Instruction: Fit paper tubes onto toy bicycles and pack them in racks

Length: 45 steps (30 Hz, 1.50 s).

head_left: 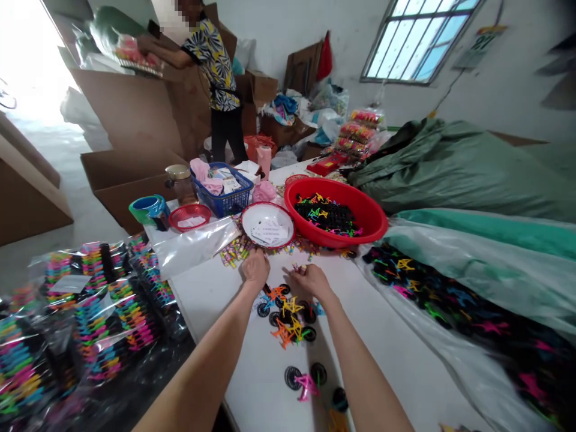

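Note:
My left hand (255, 270) is at the near edge of a strip of small colourful wrapped pieces (231, 251), below a white bowl. Its fingers are bent together, and what they hold is hidden. To its right, my right hand (311, 281) pinches one or more small pale-and-pink pieces (297, 268) that look like those in the strip. Just below both hands lies a cluster of toy bicycles (288, 318) in orange, yellow and blue with black wheels. Nearer to me a pink toy bicycle (307, 386) lies on the white table (265, 396).
Behind my hands stand the red-rimmed white bowl (268, 225) with paper slips and a red basin (371, 222) of toy bicycles. A blue basket (225, 204) is farther left. Bagged toys (103, 312) lie left, a plastic-covered heap (450, 312) right. A person (216, 66) stands behind by cardboard boxes (130, 108).

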Motion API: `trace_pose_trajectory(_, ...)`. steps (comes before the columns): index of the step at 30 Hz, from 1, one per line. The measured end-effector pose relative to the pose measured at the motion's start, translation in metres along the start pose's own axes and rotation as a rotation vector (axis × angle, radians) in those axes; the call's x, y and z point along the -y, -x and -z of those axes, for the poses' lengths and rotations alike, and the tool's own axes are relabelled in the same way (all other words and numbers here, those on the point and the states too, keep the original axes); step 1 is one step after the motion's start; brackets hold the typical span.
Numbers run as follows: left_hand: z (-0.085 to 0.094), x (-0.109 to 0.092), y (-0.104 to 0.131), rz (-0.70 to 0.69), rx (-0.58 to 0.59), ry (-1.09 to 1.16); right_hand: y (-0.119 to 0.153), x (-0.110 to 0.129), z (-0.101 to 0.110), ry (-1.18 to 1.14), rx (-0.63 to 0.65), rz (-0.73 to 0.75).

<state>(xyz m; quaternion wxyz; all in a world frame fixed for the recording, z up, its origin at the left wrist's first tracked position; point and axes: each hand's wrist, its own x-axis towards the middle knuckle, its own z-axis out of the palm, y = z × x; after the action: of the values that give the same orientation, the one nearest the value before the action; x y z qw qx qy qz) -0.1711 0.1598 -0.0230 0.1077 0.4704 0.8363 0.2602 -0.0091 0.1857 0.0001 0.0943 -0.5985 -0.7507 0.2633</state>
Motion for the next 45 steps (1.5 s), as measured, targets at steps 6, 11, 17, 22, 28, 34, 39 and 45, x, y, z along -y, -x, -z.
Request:
trace_pose_trajectory(6,0.042,0.023,0.040,-0.157,0.111,0.148,0.048,0.004,0.012,-0.365,-0.016,0.154)
trace_pose_trajectory(11,0.049,0.005,0.084,-0.177,0.381,0.781,0.095,0.011,0.013,-0.314,0.014,0.210)
trace_pose_trajectory(17,0.026,-0.042,0.114,0.183,0.556,1.578,0.093,0.026,0.024,-0.068,0.059,0.071)
trace_pose_trajectory(22,0.016,-0.040,0.095,0.398,0.429,1.618,0.066,0.068,0.042,0.238,0.199,0.220)
trace_pose_trajectory(28,0.033,-0.012,0.061,0.475,0.335,1.570,0.069,0.056,0.052,0.349,0.041,0.392)
trace_pose_trajectory(34,0.054,0.016,0.097,0.378,0.501,1.447,0.075,0.000,0.015,0.351,0.113,0.379)
trace_pose_trajectory(39,0.048,0.018,0.130,0.361,0.610,1.368,0.100,-0.011,0.023,-0.005,-0.095,0.284)
trace_pose_trajectory(45,0.025,0.001,0.155,0.128,0.712,1.266,0.161,-0.068,0.023,0.002,-0.449,-0.049)
